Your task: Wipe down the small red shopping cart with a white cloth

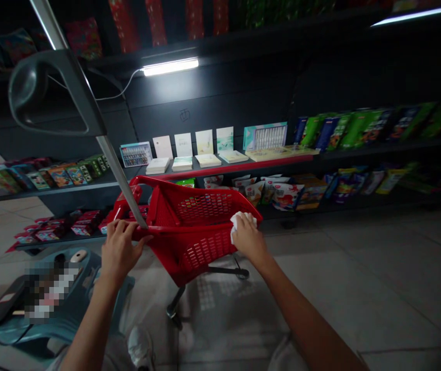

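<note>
A red plastic shopping basket on wheels stands tilted on the tiled floor in front of me. My left hand is closed on the basket's near left rim, beside the silver pull-handle pole that rises to a grey grip. My right hand presses a white cloth against the basket's right rim, fingers curled over it. The basket's inside looks empty.
Dark shelves behind the basket carry notebooks, paint sets and coloured packets. A lit tube lamp hangs above. A blue plastic stool with small items stands at lower left. Grey tiled floor spreads to the right.
</note>
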Motion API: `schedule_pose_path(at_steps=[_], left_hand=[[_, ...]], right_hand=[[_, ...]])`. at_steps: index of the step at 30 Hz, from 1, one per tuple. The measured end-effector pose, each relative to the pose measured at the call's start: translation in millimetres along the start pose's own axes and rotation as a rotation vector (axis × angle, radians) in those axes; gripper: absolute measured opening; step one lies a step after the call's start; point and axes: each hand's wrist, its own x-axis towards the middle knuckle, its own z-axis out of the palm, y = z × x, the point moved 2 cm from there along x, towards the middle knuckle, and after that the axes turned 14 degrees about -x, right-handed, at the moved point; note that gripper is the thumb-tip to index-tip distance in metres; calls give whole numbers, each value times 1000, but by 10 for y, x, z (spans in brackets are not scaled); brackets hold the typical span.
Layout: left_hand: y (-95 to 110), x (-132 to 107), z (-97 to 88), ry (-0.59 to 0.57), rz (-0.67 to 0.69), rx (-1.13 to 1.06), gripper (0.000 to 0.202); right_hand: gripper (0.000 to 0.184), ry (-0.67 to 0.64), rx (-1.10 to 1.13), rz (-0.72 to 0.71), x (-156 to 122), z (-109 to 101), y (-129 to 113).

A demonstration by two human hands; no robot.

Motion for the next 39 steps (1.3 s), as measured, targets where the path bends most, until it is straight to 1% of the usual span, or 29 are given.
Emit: schedule_pose_path(at_steps=[3,5,8,11,16,20,24,28,33,37,39], left_hand=[[28,12,9,-8,-41,-5,40],[26,28,15,-33,-39,-12,38],[6,48,21,-76,-13,-26,35],[-6,52,27,-86,-7,-35,36],[17,46,39,-82,-4,-52,40],[36,43,43,-110,-1,-61,38],[43,36,43,-133,12,-77,44],[46,35,43,-122,8,-108,44],[58,45,66,-69,-4,-153,43],[61,52,97,-26,1,-163,38],[56,56,113,-13,7,-169,36]], right_hand=[[63,-19,34,-81,-109,-76,-393],[64,0,96,-163,-154,-115,-619],[66,78,212,-284,-205,-163,-915],[70,162,301,-365,-260,-196,-1191],[80,269,392,-481,-371,-237,-1575],[74,349,397,-627,-455,-260,-1788],[67,365,338,-630,-532,-163,-1937],[64,328,291,-670,-638,54,-1990],[62,196,192,-771,-814,403,-1885],[58,106,119,-820,-994,744,-1752],[59,30,101,-835,-1084,914,-1682]])
